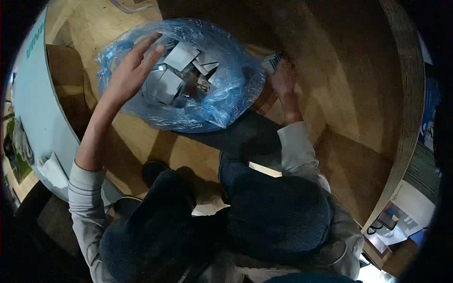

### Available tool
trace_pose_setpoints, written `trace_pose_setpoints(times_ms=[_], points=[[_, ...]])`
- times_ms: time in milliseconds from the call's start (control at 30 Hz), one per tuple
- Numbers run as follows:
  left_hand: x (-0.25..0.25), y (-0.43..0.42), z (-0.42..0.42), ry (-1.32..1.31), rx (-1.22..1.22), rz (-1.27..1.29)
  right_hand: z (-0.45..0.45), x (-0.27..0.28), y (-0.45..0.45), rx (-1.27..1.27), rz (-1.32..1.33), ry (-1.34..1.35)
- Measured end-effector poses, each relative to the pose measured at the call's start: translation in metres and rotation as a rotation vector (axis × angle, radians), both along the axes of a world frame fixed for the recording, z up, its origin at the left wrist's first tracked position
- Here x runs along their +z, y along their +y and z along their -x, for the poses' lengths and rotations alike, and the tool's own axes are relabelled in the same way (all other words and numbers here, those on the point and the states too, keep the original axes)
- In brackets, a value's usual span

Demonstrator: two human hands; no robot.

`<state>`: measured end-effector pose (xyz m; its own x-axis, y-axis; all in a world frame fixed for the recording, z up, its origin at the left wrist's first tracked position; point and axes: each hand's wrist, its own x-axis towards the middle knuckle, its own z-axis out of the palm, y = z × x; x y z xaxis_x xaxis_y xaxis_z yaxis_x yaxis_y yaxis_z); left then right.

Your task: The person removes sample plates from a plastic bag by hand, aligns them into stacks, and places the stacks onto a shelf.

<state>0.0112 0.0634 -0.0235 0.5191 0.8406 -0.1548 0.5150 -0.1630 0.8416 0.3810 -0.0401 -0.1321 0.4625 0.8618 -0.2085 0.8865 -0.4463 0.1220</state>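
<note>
A blue plastic bag (226, 101) lies with its mouth spread wide on the wooden floor in front of me. Inside are white and grey flat pieces (181, 56), along with small scraps too jumbled to name. Over the bag's left rim reaches my left hand (134, 70), its fingers stretched out and thumb apart, with nothing visible in it. To the right of the bag, in shadow, my right hand (284, 79) has its fingers closed at the edge of a small light piece with dark stripes (271, 62); its exact kind is unclear.
My knees (278, 212) are close in front of the bag. On the right rises a wooden side panel (354, 70). A pale board (40, 104) stands at the left, with a white cloth or glove (53, 170) on it. A dark flat strip (240, 137) runs under the bag.
</note>
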Motion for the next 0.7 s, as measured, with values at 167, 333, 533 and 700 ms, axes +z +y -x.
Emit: trace_pose_setpoints(times_ms=[167, 333, 533, 700], points=[[0.003, -0.014, 0.000, -0.005, -0.045, 0.017, -0.016, 0.009, 0.007, -0.126, -0.417, 0.451], [-0.002, -0.009, 0.003, 0.009, -0.007, 0.032, -0.041, -0.044, -0.012, -0.201, -0.942, 0.760], [-0.011, -0.013, 0.009, -0.022, -0.004, 0.085, -0.022, -0.042, -0.023, -0.129, -1.020, 0.590], [-0.015, -0.021, 0.013, 0.025, 0.001, 0.170, -0.067, -0.052, -0.018, -0.428, -0.792, 1.003]])
